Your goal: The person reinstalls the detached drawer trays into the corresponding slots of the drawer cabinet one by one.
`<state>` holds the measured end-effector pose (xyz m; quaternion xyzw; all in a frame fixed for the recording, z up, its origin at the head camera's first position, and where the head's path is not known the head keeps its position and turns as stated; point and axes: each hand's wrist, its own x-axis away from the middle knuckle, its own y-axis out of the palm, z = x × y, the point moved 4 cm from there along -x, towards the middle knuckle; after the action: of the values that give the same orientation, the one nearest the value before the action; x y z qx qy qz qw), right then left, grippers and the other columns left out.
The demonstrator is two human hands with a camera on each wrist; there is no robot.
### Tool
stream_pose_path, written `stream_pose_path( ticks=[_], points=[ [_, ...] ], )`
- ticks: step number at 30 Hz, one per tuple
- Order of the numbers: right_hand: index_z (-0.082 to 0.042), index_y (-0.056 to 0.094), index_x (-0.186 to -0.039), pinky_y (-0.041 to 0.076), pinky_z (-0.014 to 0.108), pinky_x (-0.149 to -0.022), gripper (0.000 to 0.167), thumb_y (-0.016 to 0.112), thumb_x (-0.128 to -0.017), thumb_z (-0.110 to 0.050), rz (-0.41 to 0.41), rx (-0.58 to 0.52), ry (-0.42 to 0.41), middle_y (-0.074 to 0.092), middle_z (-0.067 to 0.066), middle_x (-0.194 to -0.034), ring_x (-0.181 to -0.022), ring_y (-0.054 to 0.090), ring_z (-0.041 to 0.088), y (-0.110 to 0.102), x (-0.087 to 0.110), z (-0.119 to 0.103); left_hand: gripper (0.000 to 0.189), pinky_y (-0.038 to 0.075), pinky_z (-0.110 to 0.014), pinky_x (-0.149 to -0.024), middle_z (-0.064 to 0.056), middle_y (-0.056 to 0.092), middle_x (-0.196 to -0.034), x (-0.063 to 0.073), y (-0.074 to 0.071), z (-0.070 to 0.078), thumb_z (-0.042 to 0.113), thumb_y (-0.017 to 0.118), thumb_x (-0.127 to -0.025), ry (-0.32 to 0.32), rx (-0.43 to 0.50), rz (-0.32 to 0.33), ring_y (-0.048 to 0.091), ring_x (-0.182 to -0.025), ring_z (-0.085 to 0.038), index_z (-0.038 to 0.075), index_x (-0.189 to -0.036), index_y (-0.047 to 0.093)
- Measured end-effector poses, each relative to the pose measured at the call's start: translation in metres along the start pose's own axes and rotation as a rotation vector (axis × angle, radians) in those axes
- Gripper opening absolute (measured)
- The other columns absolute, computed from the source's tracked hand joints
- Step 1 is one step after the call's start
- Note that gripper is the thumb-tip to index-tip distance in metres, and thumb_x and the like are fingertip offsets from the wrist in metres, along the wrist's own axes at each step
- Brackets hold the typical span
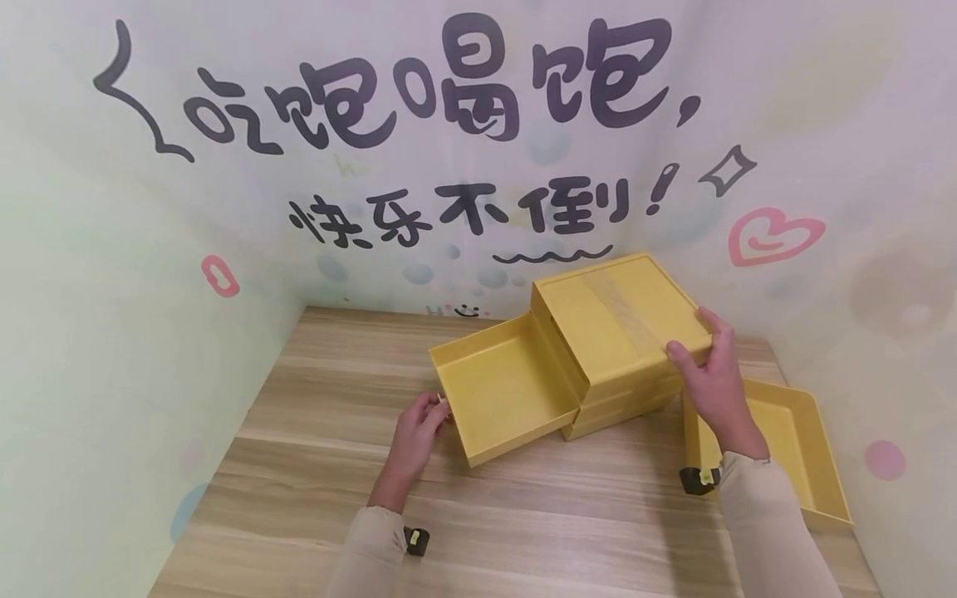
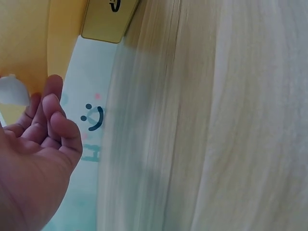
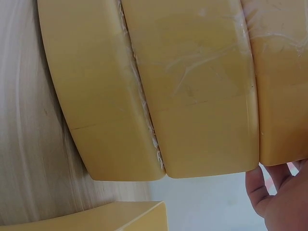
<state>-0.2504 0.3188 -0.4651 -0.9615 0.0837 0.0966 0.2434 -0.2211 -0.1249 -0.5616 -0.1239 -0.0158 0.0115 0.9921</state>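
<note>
A yellow drawer cabinet (image 1: 620, 324) stands on the wooden table, its stacked units showing in the right wrist view. An upper drawer (image 1: 508, 390) is pulled far out towards the left, with nothing inside it. At the drawer's front, my left hand (image 1: 413, 440) pinches a small white knob (image 2: 14, 90), the fingers curled beside it. My right hand (image 1: 714, 382) grips the cabinet's right end, thumb on the top edge and fingers over the far corner. In the right wrist view, the fingertips (image 3: 257, 185) lie against the end of the top unit.
A separate yellow drawer (image 1: 796, 440) lies on the table at the right, partly behind my right forearm. Clear tape (image 1: 616, 311) runs over the cabinet top. A printed cloth wall (image 1: 419, 274) closes off the back and sides of the wooden table (image 1: 336, 374).
</note>
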Motion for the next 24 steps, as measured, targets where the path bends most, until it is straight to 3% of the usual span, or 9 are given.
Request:
stream_pose_path(
  ticks=[4, 9, 13, 20, 24],
  points=[
    [-0.020, 0.013, -0.163, 0.025, 0.021, -0.110, 0.077, 0.059, -0.102, -0.031, -0.005, 0.008, 0.010, 0.017, 0.013, -0.168, -0.141, 0.027, 0.028, 0.001, -0.001, -0.001, 0.024, 0.042, -0.023, -0.063, -0.020, 0.066, -0.088, 0.000, -0.001, 0.001, 0.034, 0.057, -0.103, -0.010, -0.064, 0.024, 0.053, -0.070, -0.018, 0.012, -0.102, 0.067],
    [-0.019, 0.013, -0.163, 0.021, 0.024, -0.117, 0.077, 0.059, -0.102, -0.030, -0.008, -0.009, 0.008, 0.017, 0.013, -0.168, -0.146, 0.024, 0.028, 0.000, 0.000, -0.001, 0.036, 0.048, -0.024, -0.071, -0.016, 0.074, -0.100, 0.001, -0.002, 0.003, 0.043, 0.059, -0.102, -0.012, -0.068, 0.046, 0.064, -0.087, -0.029, 0.011, -0.114, 0.069],
    [-0.017, 0.013, -0.162, 0.023, 0.016, -0.112, 0.076, 0.059, -0.103, -0.028, -0.003, -0.007, 0.003, 0.018, 0.016, -0.167, -0.143, 0.026, 0.028, 0.000, 0.002, 0.000, 0.039, 0.050, -0.025, -0.073, -0.016, 0.075, -0.103, 0.001, -0.001, 0.006, 0.046, 0.058, -0.101, -0.003, -0.073, 0.063, 0.066, -0.091, -0.033, 0.012, -0.115, 0.070],
    [-0.019, 0.014, -0.162, 0.028, 0.010, -0.093, 0.076, 0.059, -0.102, -0.031, 0.005, 0.035, 0.024, 0.022, 0.015, -0.165, -0.127, 0.034, 0.021, 0.000, 0.000, 0.002, 0.024, 0.050, -0.021, -0.071, -0.006, 0.075, -0.096, 0.001, 0.002, 0.010, 0.032, 0.066, -0.099, 0.057, -0.065, 0.112, 0.063, -0.081, -0.012, 0.013, -0.112, 0.071],
    [-0.017, 0.014, -0.162, 0.028, 0.011, -0.096, 0.076, 0.059, -0.102, -0.030, 0.006, 0.034, 0.014, 0.021, 0.016, -0.165, -0.130, 0.033, 0.021, 0.000, 0.000, 0.003, 0.022, 0.051, -0.019, -0.071, -0.008, 0.076, -0.097, 0.000, 0.003, 0.011, 0.028, 0.068, -0.098, 0.079, -0.021, 0.101, 0.065, -0.083, -0.015, 0.012, -0.113, 0.070]
  ],
)
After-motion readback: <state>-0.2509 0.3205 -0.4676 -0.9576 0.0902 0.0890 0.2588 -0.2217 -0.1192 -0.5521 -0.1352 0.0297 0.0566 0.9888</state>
